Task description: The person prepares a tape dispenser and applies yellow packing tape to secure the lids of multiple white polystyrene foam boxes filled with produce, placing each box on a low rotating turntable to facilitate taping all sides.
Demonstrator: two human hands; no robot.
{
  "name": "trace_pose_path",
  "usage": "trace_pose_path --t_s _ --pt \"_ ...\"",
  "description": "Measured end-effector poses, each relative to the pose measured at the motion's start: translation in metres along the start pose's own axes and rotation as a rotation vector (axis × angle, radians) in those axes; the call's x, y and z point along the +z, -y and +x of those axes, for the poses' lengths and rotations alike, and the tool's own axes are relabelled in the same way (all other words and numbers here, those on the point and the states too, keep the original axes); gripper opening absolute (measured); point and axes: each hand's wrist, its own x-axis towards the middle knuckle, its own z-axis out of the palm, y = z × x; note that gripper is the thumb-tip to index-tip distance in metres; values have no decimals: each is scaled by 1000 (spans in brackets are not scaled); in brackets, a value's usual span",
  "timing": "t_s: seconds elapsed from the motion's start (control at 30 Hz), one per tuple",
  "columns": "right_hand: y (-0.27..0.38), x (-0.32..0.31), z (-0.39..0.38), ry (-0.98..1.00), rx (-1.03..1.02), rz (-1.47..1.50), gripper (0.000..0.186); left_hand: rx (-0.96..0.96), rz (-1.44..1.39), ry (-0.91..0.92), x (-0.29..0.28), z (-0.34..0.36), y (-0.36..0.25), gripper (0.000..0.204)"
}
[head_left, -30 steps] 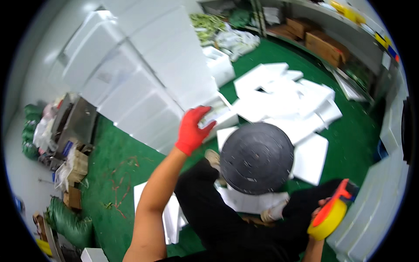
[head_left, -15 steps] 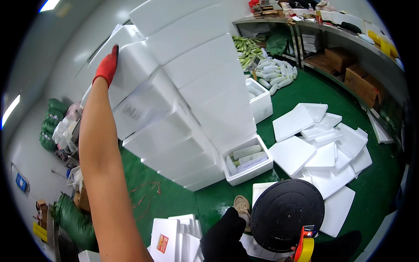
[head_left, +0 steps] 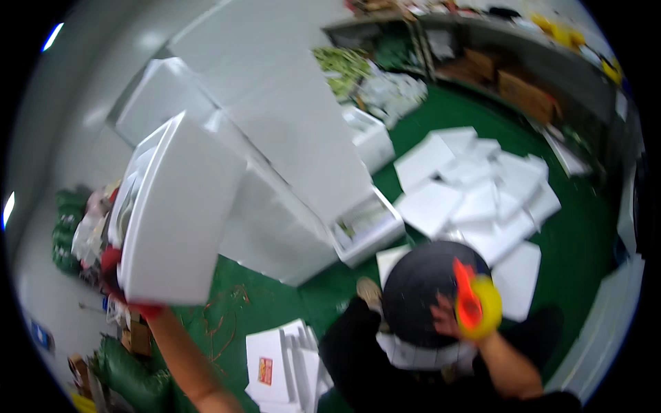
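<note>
My left hand (head_left: 131, 292), in a red glove, grips the lower edge of a white foam box (head_left: 175, 220) and holds it tilted in the air, left of the tall stack of white foam boxes (head_left: 289, 138). My right hand (head_left: 446, 320) is closed on a yellow and red tape dispenser (head_left: 476, 304), raised just over the black cap (head_left: 420, 292) of a person in dark clothes (head_left: 365, 358) crouching in front of me.
An open foam box (head_left: 365, 227) with green produce stands at the foot of the stack. Loose foam lids (head_left: 475, 193) lie on the green floor (head_left: 592, 227), more lids (head_left: 275, 358) near me. Shelves with cardboard boxes (head_left: 523, 89) are at the back right, green sacks (head_left: 127, 375) at lower left.
My left hand, which was reaching to the top of the stack, has pulled a foam box off and down toward me. The right hand has risen with the tape dispenser.
</note>
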Motion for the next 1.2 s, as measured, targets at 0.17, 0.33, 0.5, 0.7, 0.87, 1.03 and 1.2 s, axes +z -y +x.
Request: trace_pose_path --t_s 0.17,0.33,0.5,0.7,0.87,1.03,1.2 --pt "18 93 104 684 -71 167 67 214 -47 437 -70 -87 -129 17" --pt "-18 79 80 287 -280 304 49 108 -906 561 57 -180 -250 46" --pt "-15 28 66 63 -432 210 48 -642 -1014 606 118 -281 -263 50" --pt "52 -76 27 -57 -560 14 46 -1554 -1316 897 139 -326 -279 81" --pt "78 -142 -34 -292 -666 -175 54 -913 -755 710 28 -291 -253 61" --pt "23 -61 -99 -331 -720 -49 59 -1342 240 434 -137 -443 -146 49" --pt "-13 -70 -143 -167 -745 54 56 -1444 1002 1342 -257 -596 -173 131"
